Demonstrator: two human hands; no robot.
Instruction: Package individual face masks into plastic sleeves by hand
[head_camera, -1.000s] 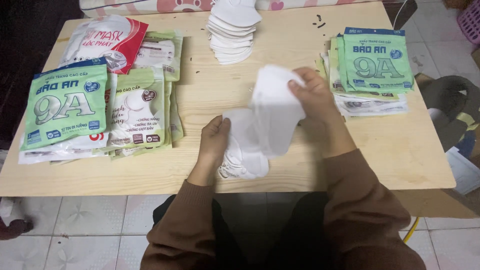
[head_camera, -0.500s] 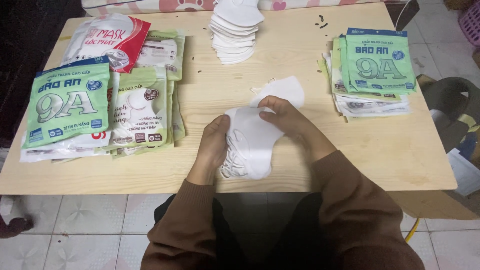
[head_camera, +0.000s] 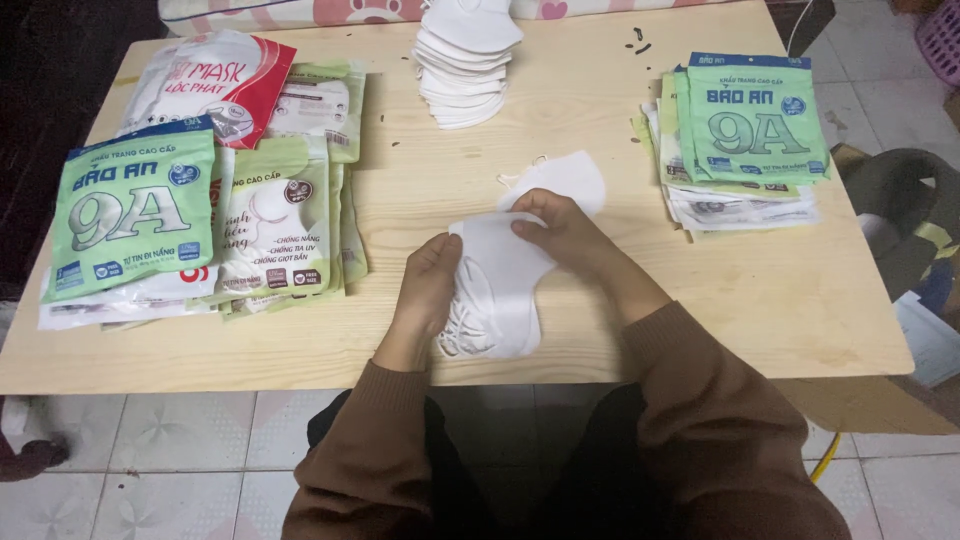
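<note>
Since a second ago the right hand (head_camera: 565, 228) has come down from holding a white mask up in the air, and now both hands sit low on the small mask pile (head_camera: 495, 300) near the front edge of the surface (head_camera: 760, 300). That pile is right between the hands: the left hand (head_camera: 432, 285) rests flat against its left side, fingers loosely curled on it, while the right hand pinches the top mask at its upper right corner. The pile runs long-ways roughly toward and away from the person, a bit tilted, with ear loops showing at the near end. One loose mask (head_camera: 560, 178) lies just past the right hand, touching or nearly touching the fingers, so the right hand is clearly the closer one to it. Further back in the middle there's a taller mask stack (head_camera: 465, 60). Off to the right, well apart, is a stack of green packets (head_camera: 750, 130), and on the left a bigger spread of green packs (head_camera: 135, 215) with a red and white bag (head_camera: 215, 85) behind them. Tiled floor (head_camera: 150, 450) below.
</note>
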